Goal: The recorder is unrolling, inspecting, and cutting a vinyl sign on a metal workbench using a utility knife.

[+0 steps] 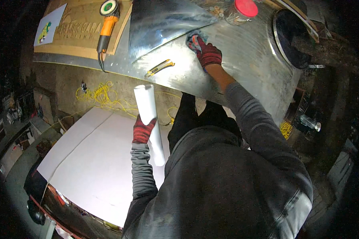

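From my seat I see the left hand [144, 129] wrapped around a long white roll [150, 111], beside the legs [185, 115]. Its open end points at the table [251, 59], leaning a little left; the other end points back toward the body. The right hand [209, 54] presses a rag [192, 43] onto the table. I can't tell if it pinches it.

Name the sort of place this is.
Probably a workshop: an orange grinder lies on a brown board, a yellow utility knife on a metal tabletop, and yellow cord lies tangled below.
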Demonstrator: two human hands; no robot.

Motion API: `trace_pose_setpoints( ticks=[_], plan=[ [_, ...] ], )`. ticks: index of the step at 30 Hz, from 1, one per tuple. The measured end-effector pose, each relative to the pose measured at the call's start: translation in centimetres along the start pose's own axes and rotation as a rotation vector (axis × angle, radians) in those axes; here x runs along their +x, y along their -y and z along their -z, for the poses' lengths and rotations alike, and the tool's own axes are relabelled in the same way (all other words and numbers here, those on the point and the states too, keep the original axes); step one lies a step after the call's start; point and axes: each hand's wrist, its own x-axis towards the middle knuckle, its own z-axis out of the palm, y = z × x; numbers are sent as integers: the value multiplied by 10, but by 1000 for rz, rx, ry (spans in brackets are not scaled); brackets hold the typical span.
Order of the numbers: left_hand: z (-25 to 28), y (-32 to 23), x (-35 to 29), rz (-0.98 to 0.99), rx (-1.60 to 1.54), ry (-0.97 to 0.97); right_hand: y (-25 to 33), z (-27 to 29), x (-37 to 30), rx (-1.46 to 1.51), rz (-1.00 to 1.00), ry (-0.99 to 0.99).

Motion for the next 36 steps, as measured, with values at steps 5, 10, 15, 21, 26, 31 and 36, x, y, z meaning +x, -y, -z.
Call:
trace_pose_setpoints(
  ticks=[5, 10, 15, 21, 26, 31, 36],
  plan=[
    [-4, 5, -16, 126, -100, -32, 15, -24, -52, 27, 76, 196],
    [-13, 46, -47, 259, -75, -42, 43, -51, -127, 135, 115, 395],
    [-20, 66, -67, 267, -180, -40, 88, -72, -94, 58, 371, 265],
    [-20, 78, -83, 321, -157, -47, 101, -53, -13, 193, 3, 41],
    [-26, 82, -95, 333, -128, -47, 124, -81, -33, 197, 67, 88],
    [-24, 70, -93, 251, -106, -3, 152, -83, -61, 155, 226, 183],
    [-16, 61, -81, 233, -48, 39, 51, -60, -65, 172, 121, 65]
  ],
)
